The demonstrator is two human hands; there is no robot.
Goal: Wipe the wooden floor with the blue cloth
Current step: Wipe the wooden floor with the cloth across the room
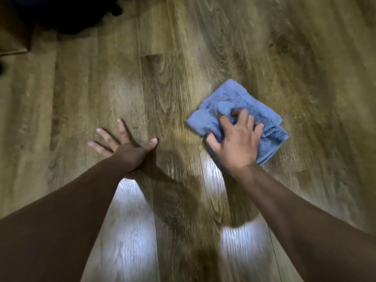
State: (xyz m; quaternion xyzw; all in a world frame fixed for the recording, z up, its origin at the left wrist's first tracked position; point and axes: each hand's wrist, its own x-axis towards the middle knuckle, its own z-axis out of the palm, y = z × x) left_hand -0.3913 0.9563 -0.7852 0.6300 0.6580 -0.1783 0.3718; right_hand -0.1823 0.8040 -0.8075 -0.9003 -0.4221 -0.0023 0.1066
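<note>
A folded blue cloth (230,98) lies on the wooden floor (162,78), right of centre. My right hand (236,139) sits on top of the cloth, its fingers curled into the bunched fabric and gripping it. My left hand (124,143) rests flat on the bare planks to the left of the cloth, with its fingers spread straight. The two hands are about a plank's width apart. The cloth's near corner is hidden under my right wrist.
Bright light patches (130,216) glare off the planks between my forearms. A dark bulky object (67,15) lies at the top left, next to a brown box-like edge (12,41). Bare planks stretch away above and right of the cloth.
</note>
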